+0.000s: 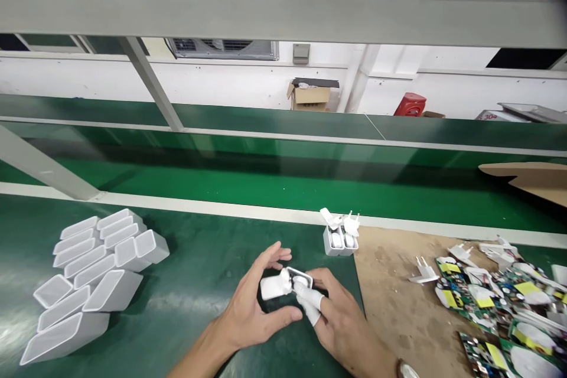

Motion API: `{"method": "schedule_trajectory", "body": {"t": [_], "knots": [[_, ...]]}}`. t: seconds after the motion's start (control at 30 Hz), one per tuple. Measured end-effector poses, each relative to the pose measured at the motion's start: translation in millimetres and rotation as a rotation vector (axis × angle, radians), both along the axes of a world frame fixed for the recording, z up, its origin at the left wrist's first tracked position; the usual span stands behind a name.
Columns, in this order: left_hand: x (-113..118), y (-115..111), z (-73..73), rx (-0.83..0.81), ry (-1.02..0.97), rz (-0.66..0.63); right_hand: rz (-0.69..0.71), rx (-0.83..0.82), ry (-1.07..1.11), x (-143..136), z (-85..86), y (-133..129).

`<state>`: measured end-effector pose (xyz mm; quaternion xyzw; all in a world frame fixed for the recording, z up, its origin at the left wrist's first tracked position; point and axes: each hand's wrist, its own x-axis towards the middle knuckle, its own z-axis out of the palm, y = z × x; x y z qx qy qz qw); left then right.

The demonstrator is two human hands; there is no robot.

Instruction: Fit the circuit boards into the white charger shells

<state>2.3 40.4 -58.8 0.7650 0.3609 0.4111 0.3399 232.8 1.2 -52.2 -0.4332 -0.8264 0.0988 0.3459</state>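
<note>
Near the bottom centre, my right hand (339, 313) grips a small white housing (305, 276) that has a rounded white part inside its opening. White covers sit on two of its fingertips, which press at the opening. A white plug piece (275, 286) sticks out from the housing on the left. My left hand (254, 301) curves around that plug piece with thumb and fingers spread apart, not closed on it. Just beyond my right hand, two filled white housings (340, 242) stand side by side with plug pieces on top.
Several empty white housings (95, 266) stand at the left on the green table (190, 283). At the right, circuit boards (496, 301) and loose plug pieces (460, 253) lie on a brown cardboard sheet (398, 283). Behind runs a green conveyor belt (248, 186) under a metal frame.
</note>
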Motion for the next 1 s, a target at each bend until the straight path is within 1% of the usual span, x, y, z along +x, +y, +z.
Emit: {"method": "schedule_trajectory", "body": {"t": [0.07,0.2,0.3,0.37,0.5,0.57,0.67,0.77,0.83,0.87,1.0], "knots": [[2.1,0.0,0.8,-0.002,0.011,-0.006,0.0,-0.012,-0.002,-1.5,-3.0,-0.6],[4.5,-0.4,0.8,-0.026,0.028,-0.007,-0.039,0.017,0.033,-1.8,-13.5,-0.9],[4.2,0.0,-0.3,-0.044,0.027,-0.008,-0.014,-0.029,0.021,0.0,-17.4,-0.5],[3.5,0.9,-0.9,-0.055,0.033,-0.009,-0.021,-0.058,0.057,1.0,-16.6,0.0],[1.3,3.3,-1.6,-0.068,0.059,-0.021,-0.056,-0.054,0.11,1.9,-10.1,0.5],[-0.4,4.2,-2.0,-0.095,0.076,-0.023,-0.025,-0.073,0.076,2.2,-6.3,1.3],[-3.0,4.5,-1.9,-0.139,0.102,-0.008,0.021,-0.159,0.058,3.8,-2.2,3.4],[-4.9,4.7,-0.6,-0.152,0.109,-0.003,0.024,-0.229,0.226,7.8,-1.2,4.6],[-5.9,5.4,0.5,-0.151,0.099,-0.005,0.011,-0.241,0.369,10.7,-2.2,4.0],[-6.4,5.8,0.9,-0.152,0.095,-0.006,0.007,-0.248,0.407,11.5,-3.1,3.5],[-9.3,7.3,0.1,-0.177,0.11,-0.019,0.076,-0.334,0.363,7.0,-7.0,2.8]]}}
